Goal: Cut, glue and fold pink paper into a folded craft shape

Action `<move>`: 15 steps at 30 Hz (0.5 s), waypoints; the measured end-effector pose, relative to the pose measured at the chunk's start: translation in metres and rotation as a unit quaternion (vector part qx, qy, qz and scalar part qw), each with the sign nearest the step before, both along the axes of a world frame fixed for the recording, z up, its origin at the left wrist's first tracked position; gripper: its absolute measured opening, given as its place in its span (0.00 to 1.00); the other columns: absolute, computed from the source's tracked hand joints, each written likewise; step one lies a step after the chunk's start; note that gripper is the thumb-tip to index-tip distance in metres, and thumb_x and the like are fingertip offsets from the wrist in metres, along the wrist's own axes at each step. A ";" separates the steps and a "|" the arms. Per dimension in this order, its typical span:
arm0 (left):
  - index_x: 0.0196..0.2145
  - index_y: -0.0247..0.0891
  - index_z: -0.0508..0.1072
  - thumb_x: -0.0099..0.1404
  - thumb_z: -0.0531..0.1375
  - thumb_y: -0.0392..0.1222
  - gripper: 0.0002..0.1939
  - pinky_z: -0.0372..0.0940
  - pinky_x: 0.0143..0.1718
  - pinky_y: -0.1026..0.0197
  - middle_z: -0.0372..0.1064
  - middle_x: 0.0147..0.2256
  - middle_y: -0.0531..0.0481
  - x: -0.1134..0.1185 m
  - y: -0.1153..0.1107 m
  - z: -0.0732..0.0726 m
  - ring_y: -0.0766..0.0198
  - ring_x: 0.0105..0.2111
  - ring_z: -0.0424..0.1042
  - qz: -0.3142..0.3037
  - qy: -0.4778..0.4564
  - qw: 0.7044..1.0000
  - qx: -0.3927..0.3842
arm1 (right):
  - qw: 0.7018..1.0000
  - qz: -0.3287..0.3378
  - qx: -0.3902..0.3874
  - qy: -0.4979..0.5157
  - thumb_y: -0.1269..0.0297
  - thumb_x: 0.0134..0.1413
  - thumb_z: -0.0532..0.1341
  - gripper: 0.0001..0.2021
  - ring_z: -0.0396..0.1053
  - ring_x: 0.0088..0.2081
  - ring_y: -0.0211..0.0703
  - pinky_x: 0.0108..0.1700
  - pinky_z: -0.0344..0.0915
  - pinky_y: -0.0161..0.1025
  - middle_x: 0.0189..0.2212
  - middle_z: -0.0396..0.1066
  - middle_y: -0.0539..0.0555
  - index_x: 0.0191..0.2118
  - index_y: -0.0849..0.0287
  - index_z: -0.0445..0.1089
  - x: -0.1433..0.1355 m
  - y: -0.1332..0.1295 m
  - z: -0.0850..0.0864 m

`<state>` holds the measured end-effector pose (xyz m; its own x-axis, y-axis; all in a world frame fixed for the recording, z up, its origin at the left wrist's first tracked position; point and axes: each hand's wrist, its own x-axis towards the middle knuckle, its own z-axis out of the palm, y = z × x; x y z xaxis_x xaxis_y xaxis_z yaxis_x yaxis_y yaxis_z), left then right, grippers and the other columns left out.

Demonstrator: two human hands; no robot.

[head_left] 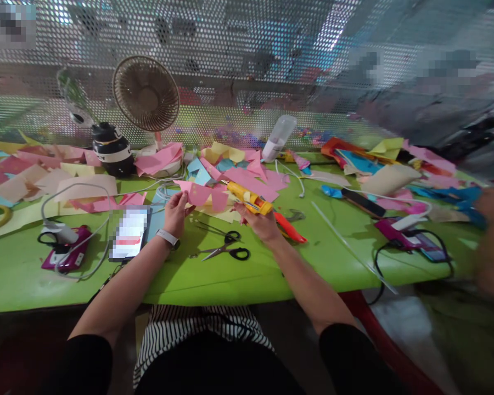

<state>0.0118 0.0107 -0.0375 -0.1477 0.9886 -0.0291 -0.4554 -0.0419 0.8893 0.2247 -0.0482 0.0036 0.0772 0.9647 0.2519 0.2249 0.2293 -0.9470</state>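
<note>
Between the fingers of my left hand [176,213] is the left end of a pink paper strip [203,195] with small pale spots. My right hand [261,221] is wrapped round a yellow hot glue gun [250,198]. Its nozzle points up and left, close to the strip's right end; whether it touches the paper I cannot tell. Black-handled scissors [226,251] lie half spread on the green table below both hands. Just right of my right hand rests a tool with red handles [290,227], its grey head partly visible.
A lit phone [129,233] and a purple power strip [72,249] lie on the left. Behind stand a fan [147,96], a black jar [112,151] and a tilted clear bottle [279,140]. Coloured paper scraps spread along the back. At right, cables loop round another purple power strip [399,235] beside a blurred person.
</note>
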 end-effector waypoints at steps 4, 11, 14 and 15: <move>0.32 0.38 0.71 0.51 0.71 0.50 0.18 0.71 0.36 0.64 0.70 0.31 0.54 -0.002 0.003 0.001 0.70 0.31 0.72 -0.009 -0.003 1.000 -0.024 | 1.000 0.012 0.013 -0.008 0.42 0.45 0.67 0.21 0.64 0.20 0.37 0.23 0.65 0.38 0.26 0.73 0.52 0.30 0.58 0.71 0.002 0.002 -0.002; 0.33 0.39 0.66 0.55 0.70 0.50 0.18 0.73 0.38 0.60 0.69 0.29 0.56 -0.001 0.001 0.005 0.70 0.29 0.72 -0.005 -0.007 0.999 -0.050 | 0.937 -0.056 0.168 -0.301 0.52 0.57 0.61 0.13 0.70 0.31 0.45 0.34 0.65 0.40 0.32 0.74 0.56 0.36 0.58 0.71 0.047 0.009 -0.004; 0.32 0.39 0.67 0.55 0.69 0.52 0.18 0.71 0.36 0.63 0.68 0.29 0.57 -0.001 0.001 0.006 0.71 0.29 0.71 -0.005 0.016 0.999 -0.041 | 0.866 -0.092 0.190 -0.452 0.60 0.59 0.58 0.11 0.72 0.42 0.51 0.39 0.65 0.41 0.45 0.75 0.60 0.44 0.58 0.73 0.088 0.009 -0.008; 0.32 0.39 0.67 0.55 0.69 0.52 0.18 0.70 0.35 0.65 0.68 0.28 0.57 -0.002 0.002 0.006 0.71 0.28 0.71 -0.003 0.025 0.999 -0.036 | 0.849 -0.101 0.178 -0.487 0.62 0.58 0.58 0.12 0.72 0.43 0.51 0.40 0.65 0.41 0.47 0.74 0.61 0.45 0.58 0.72 0.102 0.008 -0.010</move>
<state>0.0101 0.0126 -0.0313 -0.1456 0.9850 -0.0928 -0.4103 0.0252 0.9116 0.3265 -0.0401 -0.0068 -0.1802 0.8061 0.5637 0.9308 0.3251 -0.1673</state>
